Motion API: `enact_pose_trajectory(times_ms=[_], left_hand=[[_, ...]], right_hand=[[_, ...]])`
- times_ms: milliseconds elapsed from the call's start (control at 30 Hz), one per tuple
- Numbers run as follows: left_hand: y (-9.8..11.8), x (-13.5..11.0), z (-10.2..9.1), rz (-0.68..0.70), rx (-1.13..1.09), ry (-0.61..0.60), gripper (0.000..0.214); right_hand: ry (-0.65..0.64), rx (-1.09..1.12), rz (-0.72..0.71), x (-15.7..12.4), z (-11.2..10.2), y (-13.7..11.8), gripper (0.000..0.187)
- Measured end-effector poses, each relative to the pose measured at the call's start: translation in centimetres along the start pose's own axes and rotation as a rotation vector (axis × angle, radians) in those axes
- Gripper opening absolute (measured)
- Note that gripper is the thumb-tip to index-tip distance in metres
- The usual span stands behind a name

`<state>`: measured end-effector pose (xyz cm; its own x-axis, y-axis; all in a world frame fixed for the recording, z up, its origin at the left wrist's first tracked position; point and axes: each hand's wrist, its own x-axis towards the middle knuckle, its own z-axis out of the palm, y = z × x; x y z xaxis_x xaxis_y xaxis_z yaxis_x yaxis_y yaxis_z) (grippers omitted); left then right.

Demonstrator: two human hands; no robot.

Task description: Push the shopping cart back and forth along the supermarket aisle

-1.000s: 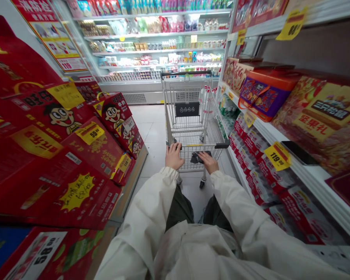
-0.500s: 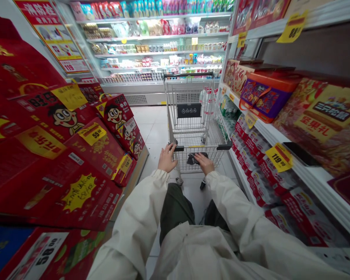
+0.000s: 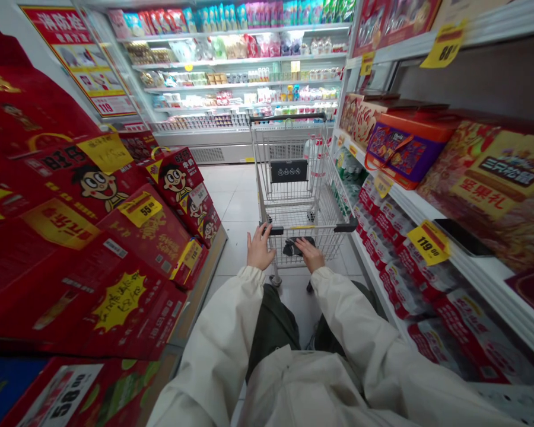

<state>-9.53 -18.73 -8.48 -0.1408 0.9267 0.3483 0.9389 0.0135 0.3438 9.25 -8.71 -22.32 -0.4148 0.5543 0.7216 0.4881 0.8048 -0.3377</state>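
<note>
A metal shopping cart [image 3: 289, 204] stands before me in the aisle, its far handle bar [image 3: 289, 118] turned toward the fridge. My left hand [image 3: 261, 249] rests at the near left corner of its rim, with stretched fingers touching the dark corner piece [image 3: 276, 230]. On a dark panel [image 3: 292, 246] on the near wire end lies my right hand [image 3: 311, 255], fingers extended flat and nothing grasped. Deeper in the cart frame hangs a black sign plate [image 3: 289, 171]. Both hands are open.
Red gift boxes [image 3: 129, 290] and milk cartons [image 3: 184, 184] are stacked along the left. Shelving on the right bears a purple and orange box [image 3: 398, 148], nut gift boxes [image 3: 493, 184], a flat black object [image 3: 463, 236] and bottle packs [image 3: 404, 290]. A stocked fridge [image 3: 240, 136] lies ahead.
My left hand has shifted slightly right and down in view, its fingers still at the cart corner. My right hand stays on the dark panel. The view has tilted a little.
</note>
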Motion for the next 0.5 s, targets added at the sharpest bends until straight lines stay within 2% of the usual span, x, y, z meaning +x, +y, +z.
enact_pose_trajectory(times_ms=[100, 200, 367, 500], left_hand=[[0.2, 0.0, -0.1, -0.004, -0.009, -0.015, 0.083], [-0.2, 0.2, -0.7, 0.031, -0.019, -0.041, 0.079], [-2.0, 0.6, -2.1, 0.054, -0.047, -0.058, 0.076], [-2.3, 0.7, -2.7, 0.031, -0.021, -0.093, 0.077]], right_hand=[[-0.004, -0.001, 0.033, -0.9, 0.9, 0.2, 0.057], [0.007, 0.007, 0.057, -1.4, 0.9, -0.1, 0.057], [0.019, 0.041, -0.03, 0.1, -0.1, -1.7, 0.055], [0.029, 0.079, 0.014, 0.5, 0.5, -1.9, 0.053]])
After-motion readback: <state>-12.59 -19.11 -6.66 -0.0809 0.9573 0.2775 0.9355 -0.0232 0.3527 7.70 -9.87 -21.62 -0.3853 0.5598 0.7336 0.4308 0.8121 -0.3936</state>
